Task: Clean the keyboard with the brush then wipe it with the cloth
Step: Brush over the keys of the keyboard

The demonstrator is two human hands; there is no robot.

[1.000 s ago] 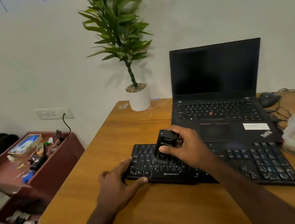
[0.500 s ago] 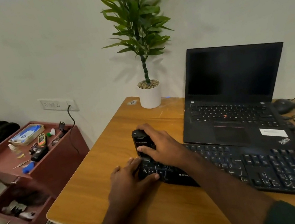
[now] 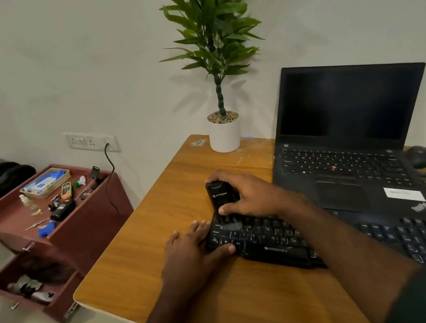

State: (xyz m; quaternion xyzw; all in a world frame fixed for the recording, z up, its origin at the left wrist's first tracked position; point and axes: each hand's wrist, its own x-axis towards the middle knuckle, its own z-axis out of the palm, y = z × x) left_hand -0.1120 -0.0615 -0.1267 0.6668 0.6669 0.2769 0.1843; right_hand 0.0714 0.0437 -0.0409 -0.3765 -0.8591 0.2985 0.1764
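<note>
Light: soft, even, indoor; source unseen.
Shadows: plant (image 3: 212, 29) cast faint double shadows on the wall (image 3: 76, 57).
Blur: smeared at 3 and 8 o'clock.
Distortion: wide-angle bending toward edges.

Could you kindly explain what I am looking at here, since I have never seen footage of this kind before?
There is no machine: a person wears a camera on the head, so the picture looks down at their own two hands. The right hand grips a black brush tool and holds it on the left end of a black keyboard. The left hand lies against that end, steadying it. The keyboard sits on a wooden table, in front of an open laptop. A potted plant stands at the back.
</note>
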